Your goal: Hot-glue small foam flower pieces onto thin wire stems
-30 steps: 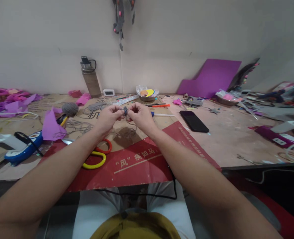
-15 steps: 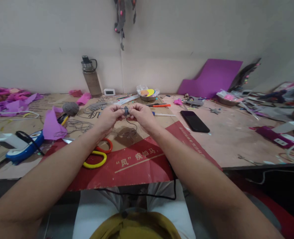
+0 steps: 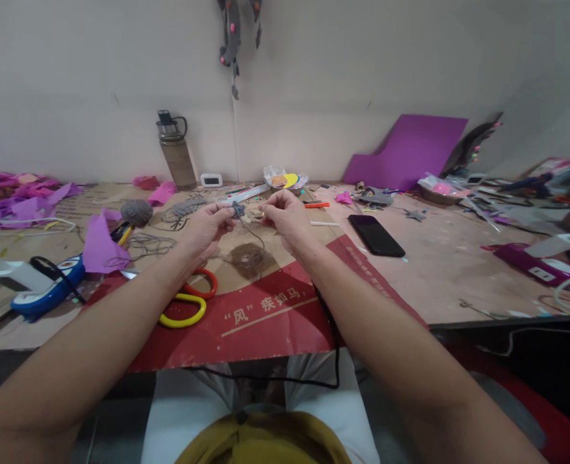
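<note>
My left hand (image 3: pixel 211 225) is closed, pinching a small grey-blue piece (image 3: pixel 238 209) that looks wound or knotted with yarn. From that piece a thin grey yarn strand (image 3: pixel 258 233) trails down to a loose tangle on the table. Just to the right, apart from the piece, my right hand (image 3: pixel 287 219) is closed in a pinch; what lies between its fingertips is too small to make out. A ball of grey yarn (image 3: pixel 136 212) rests left of my hands, with loose strands around it. Scissors with red and yellow handles (image 3: pixel 184 310) lie partly under my left forearm.
A red printed sheet (image 3: pixel 265 328) covers the front edge. The phone (image 3: pixel 376 235) lies to the right, the power strip (image 3: pixel 47 290) to the left. Behind stand a water bottle (image 3: pixel 174 151) and a small bowl (image 3: pixel 285 187) of scraps. Purple foam sheet (image 3: pixel 413 151) leans on the wall.
My hands, close together on the small piece before, have moved apart. My right hand has come away to the right and up; the piece stays in my left fingertips.
</note>
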A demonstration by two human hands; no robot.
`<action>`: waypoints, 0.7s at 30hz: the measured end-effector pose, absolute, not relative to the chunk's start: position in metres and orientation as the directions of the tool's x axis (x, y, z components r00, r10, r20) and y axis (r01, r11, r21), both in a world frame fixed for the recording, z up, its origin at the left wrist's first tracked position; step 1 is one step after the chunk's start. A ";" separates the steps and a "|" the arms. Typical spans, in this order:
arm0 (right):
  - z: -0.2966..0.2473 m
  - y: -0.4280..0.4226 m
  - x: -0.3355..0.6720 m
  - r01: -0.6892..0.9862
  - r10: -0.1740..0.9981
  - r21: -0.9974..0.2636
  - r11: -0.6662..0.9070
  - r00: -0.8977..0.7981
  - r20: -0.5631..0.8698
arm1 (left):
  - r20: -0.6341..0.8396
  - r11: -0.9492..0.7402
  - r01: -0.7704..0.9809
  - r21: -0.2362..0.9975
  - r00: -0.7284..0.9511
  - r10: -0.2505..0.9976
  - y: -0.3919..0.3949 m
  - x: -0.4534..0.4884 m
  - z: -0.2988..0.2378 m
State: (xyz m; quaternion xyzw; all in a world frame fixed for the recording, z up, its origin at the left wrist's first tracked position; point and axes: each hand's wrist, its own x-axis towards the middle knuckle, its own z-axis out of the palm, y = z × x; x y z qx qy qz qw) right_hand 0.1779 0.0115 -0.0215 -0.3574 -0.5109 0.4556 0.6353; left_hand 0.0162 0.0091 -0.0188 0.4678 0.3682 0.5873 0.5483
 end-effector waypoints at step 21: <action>-0.027 -0.003 0.173 0.389 0.834 -0.748 0.538 -0.375 0.406 | 0.327 -0.335 -0.139 0.932 -0.076 0.942 0.008 0.016 -0.020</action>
